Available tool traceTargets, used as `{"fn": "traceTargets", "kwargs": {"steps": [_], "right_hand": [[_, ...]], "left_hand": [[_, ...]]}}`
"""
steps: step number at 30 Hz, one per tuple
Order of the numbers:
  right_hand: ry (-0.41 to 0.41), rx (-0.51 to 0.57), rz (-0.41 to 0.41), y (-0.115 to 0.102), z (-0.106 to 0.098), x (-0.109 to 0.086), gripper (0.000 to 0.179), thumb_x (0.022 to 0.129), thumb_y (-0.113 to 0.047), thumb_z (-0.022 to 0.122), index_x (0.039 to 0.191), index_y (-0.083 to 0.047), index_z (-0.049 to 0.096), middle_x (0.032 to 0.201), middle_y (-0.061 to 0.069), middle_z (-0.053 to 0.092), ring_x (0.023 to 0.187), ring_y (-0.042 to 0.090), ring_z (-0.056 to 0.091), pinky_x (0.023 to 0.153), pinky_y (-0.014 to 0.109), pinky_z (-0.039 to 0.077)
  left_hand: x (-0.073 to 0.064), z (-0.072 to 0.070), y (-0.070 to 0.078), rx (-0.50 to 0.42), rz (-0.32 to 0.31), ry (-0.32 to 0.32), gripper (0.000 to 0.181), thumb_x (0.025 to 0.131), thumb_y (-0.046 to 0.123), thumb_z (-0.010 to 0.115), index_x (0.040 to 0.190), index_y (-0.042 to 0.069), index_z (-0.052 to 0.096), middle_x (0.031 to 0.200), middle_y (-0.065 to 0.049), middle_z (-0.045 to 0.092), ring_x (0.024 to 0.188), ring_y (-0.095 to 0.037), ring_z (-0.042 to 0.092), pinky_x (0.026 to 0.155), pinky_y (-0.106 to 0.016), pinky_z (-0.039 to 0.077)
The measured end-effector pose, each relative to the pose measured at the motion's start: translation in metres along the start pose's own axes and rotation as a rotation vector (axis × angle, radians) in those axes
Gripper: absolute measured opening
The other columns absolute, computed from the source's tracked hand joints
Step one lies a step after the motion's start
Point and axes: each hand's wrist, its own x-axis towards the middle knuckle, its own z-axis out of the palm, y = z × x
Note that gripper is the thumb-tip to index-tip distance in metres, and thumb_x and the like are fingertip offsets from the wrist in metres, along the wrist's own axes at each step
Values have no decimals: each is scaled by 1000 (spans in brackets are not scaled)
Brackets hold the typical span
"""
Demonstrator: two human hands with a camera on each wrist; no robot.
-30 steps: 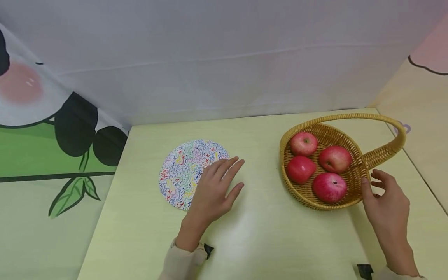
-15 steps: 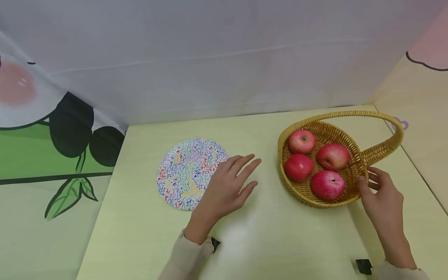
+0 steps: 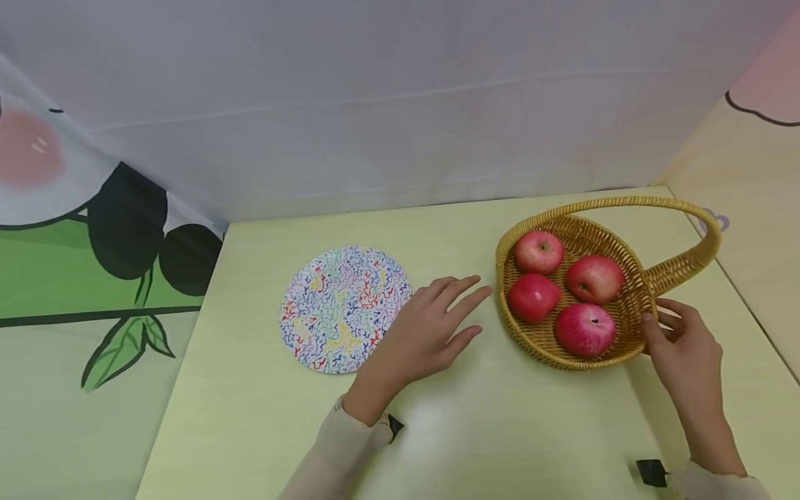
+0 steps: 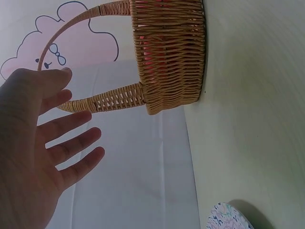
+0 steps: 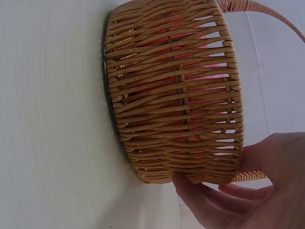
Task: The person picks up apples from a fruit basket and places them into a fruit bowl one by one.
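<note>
A round woven wicker basket (image 3: 578, 362) with a tall arched handle stands on the right of the table. Several red apples (image 3: 596, 279) lie inside it. My right hand (image 3: 686, 357) is at the basket's right side, thumb over the rim and fingers against the outer wall; in the right wrist view the hand (image 5: 257, 191) pinches the woven edge (image 5: 190, 119). My left hand (image 3: 425, 333) hovers left of the basket, fingers spread and holding nothing. In the left wrist view the left hand (image 4: 43, 138) is apart from the basket wall (image 4: 171, 57).
A round flat mat or plate (image 3: 340, 305) with a multicoloured squiggle pattern lies on the pale table (image 3: 250, 417), left of the left hand. A grey-white cloth wall (image 3: 400, 104) stands along the back edge. Printed panels (image 3: 125, 347) flank the table.
My left hand has moved right, away from above the patterned round and towards the basket. My right hand has closed in on the basket's rim. The view has shifted slightly; the apples stay put.
</note>
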Motion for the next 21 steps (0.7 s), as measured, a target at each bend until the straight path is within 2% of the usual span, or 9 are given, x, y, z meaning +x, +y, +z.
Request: {"fn": "traceTargets", "kwargs": {"steps": [1, 2, 4, 6, 8, 16, 18, 21], "right_hand": [[-3, 5, 0, 1, 0, 1, 55, 105, -26, 57, 149, 4, 46, 134, 38, 63, 74, -29, 51, 55, 9, 54], [-5, 16, 1, 2, 0, 1, 55, 105, -26, 58, 149, 4, 47, 127, 30, 69, 74, -28, 53, 56, 11, 55], [-12, 38, 5, 6, -1, 3, 55, 104, -26, 60, 148, 5, 48, 111, 8, 77, 73, -25, 57, 56, 13, 57], [-21, 69, 16, 8, -1, 4, 56, 104, -27, 62, 148, 5, 49, 100, -17, 70, 74, -22, 61, 57, 15, 58], [-31, 105, 35, 11, -1, 5, 57, 104, -28, 62, 148, 5, 49, 96, -31, 58, 75, -21, 62, 59, 15, 59], [-68, 195, 102, 13, 0, 6, 56, 105, -31, 60, 147, 6, 50, 95, -34, 56, 76, -17, 64, 61, 15, 59], [-82, 231, 99, 14, -1, 6, 49, 105, -29, 60, 142, 2, 53, 94, -35, 56, 76, -16, 65, 61, 15, 59], [-117, 374, 107, 16, -3, 5, 29, 105, -24, 62, 129, -8, 61, 94, -32, 62, 77, -12, 67, 59, 16, 60]], "left_hand": [[1, 0, 0, -6, -1, -7, 54, 103, 37, 63, 154, 20, 51, 154, -4, 55, 133, -23, 57, 99, -37, 57], [2, 0, 1, -10, 0, -13, 54, 103, 37, 63, 154, 20, 50, 155, -3, 55, 133, -23, 57, 100, -38, 57], [5, 0, 1, -15, 2, -21, 54, 103, 37, 63, 153, 20, 51, 154, -3, 55, 134, -23, 57, 102, -38, 57], [8, 0, 2, -18, 5, -27, 54, 103, 37, 64, 152, 20, 52, 154, -3, 56, 134, -24, 57, 103, -38, 56], [11, 1, 3, -19, 14, -41, 54, 103, 37, 65, 153, 20, 52, 154, -4, 55, 135, -24, 56, 105, -37, 56], [22, 5, 8, -5, 51, -106, 57, 102, 38, 65, 154, 21, 49, 151, -6, 57, 138, -24, 54, 106, -36, 55], [24, 5, 8, 0, 61, -112, 56, 102, 37, 65, 153, 22, 49, 151, -6, 57, 138, -24, 54, 106, -35, 55], [28, 6, 9, 1, 71, -118, 55, 102, 36, 66, 153, 22, 50, 151, -5, 57, 137, -23, 54, 107, -34, 55]]}}
